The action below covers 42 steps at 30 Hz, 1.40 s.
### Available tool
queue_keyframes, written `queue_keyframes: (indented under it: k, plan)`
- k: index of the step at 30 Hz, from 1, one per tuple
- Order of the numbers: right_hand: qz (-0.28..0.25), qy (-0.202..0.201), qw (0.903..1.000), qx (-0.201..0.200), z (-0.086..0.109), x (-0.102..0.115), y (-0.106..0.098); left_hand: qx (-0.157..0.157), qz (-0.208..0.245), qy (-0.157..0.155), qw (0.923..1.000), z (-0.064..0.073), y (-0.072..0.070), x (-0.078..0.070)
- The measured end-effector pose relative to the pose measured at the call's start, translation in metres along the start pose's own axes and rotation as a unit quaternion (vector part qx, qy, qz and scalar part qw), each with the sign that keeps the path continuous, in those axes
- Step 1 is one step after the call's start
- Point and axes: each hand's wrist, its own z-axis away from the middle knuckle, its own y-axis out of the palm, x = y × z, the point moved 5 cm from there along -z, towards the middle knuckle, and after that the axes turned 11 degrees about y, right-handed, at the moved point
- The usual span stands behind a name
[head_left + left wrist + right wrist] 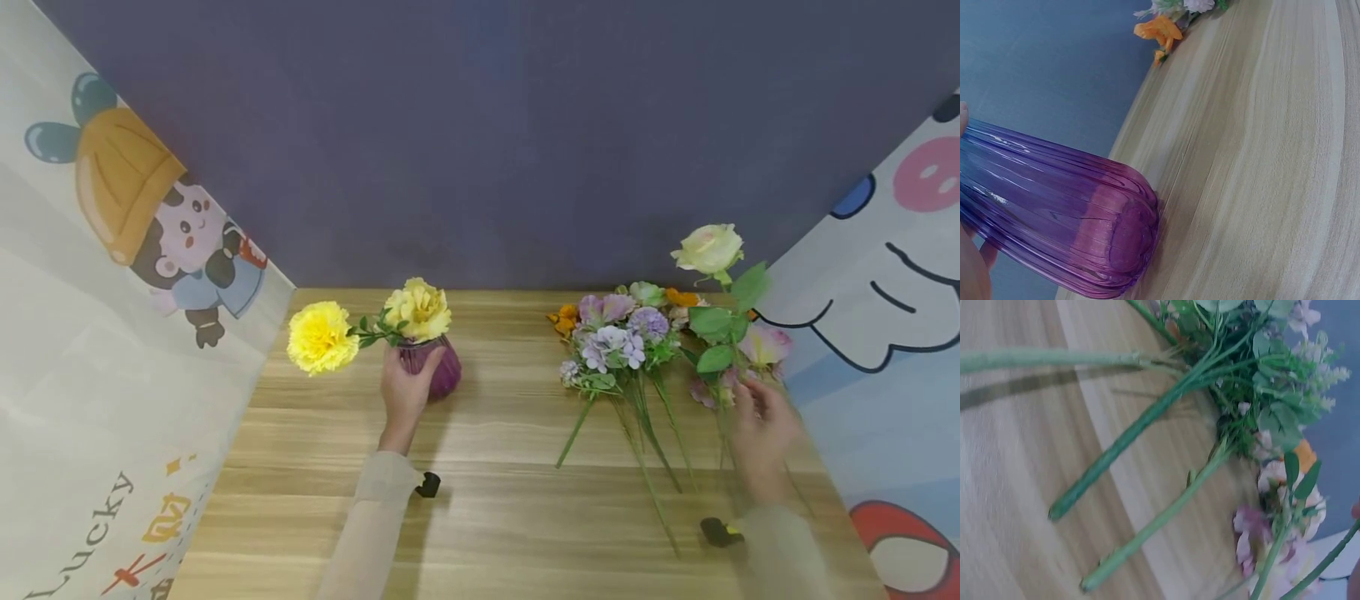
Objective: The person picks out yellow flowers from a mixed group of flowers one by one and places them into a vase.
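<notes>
My left hand [405, 390] grips a ribbed glass vase [447, 372] near its neck, thumb across the front. The left wrist view shows the vase fading from blue to purple-pink at its base. From the mouth rise a pale yellow flower [420, 310] and a bright yellow carnation [322, 337] leaning left. On the right, my right hand [765, 429], slightly blurred, pinches the green stem of a cream rose [708, 248]. Its leaves [716, 323] stand above the fingers. The rose's lower stem is hard to make out.
Beside the right hand, a pile of artificial flowers [611, 346] lies on the wooden table [502, 467], stems toward me. Pink flowers [765, 343] lie behind the rose. A dark wall [480, 150] backs the table; printed panels flank both sides.
</notes>
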Motion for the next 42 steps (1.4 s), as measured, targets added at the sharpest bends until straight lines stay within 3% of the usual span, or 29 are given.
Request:
queue_keyframes:
  k: [6,15,18,21,23,28,34,38,42]
  plan:
    - [-0.033,-0.033,0.9988,0.014,0.006,0.029,0.012,0.002,0.001,0.003,1.0000,0.000,0.000,0.001]
    - [-0.073,-0.061,0.9948,0.037,0.008,0.033,0.031,0.001,0.003,0.003,1.0000,0.000,0.000,0.000]
    - [-0.147,-0.043,0.9842,0.089,0.011,0.039,0.037,0.001,0.002,0.000,1.0000,0.001,0.000,0.000]
    - [-0.221,-0.032,0.9655,0.134,0.014,0.047,0.043,0.002,0.002,0.000,1.0000,0.001,0.000,0.000]
    - [-0.242,-0.035,0.9582,0.148,0.017,0.052,0.046,0.001,0.003,0.002,1.0000,0.001,0.000,0.001]
    - [-0.238,-0.037,0.9579,0.156,0.024,0.063,0.054,0.000,0.009,0.005,0.9999,0.001,0.000,0.001]
    - [-0.255,-0.009,0.9520,0.169,0.031,0.069,0.065,-0.006,0.004,0.015,0.9999,0.001,0.000,0.000]
    - [-0.218,-0.005,0.9620,0.165,0.037,0.075,0.072,-0.006,0.002,0.017,0.9998,0.001,0.000,0.000]
    - [-0.217,-0.005,0.9625,0.163,0.041,0.085,0.082,-0.006,0.002,0.014,0.9999,0.001,0.000,0.000]
